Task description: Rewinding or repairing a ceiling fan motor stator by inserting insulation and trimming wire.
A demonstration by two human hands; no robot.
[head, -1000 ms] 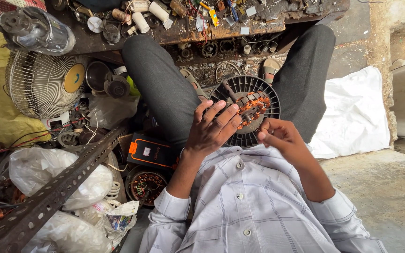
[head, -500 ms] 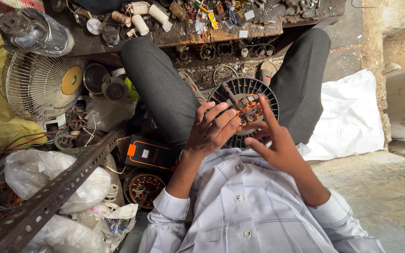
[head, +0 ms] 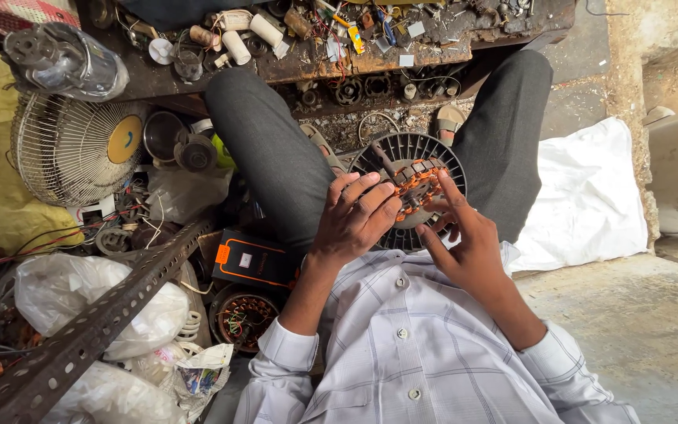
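You are balancing the round black fan motor housing (head: 410,157) on your lap between your knees, and both hands are working at the orange-wound stator (head: 416,187) in its middle. Your left hand (head: 353,220) is lying over the stator's near-left side with fingers curled down on the windings; your right hand (head: 464,243) is reaching in with fingers spread, fingertips touching the orange coils.

Nothing is clamping the housing, so a hard push from either hand could be tipping it off your lap onto the floor. The copper wire looks thin, and a snagging fingertip may be nicking or pulling a turn loose.

On the tabletop (head: 276,67) beyond your knees, small parts are lying loose, not sorted into anything. Beside your left leg a round open casing (head: 242,316) is holding wound coils, and white plastic bags (head: 92,294) are sitting bunched, their contents hidden.
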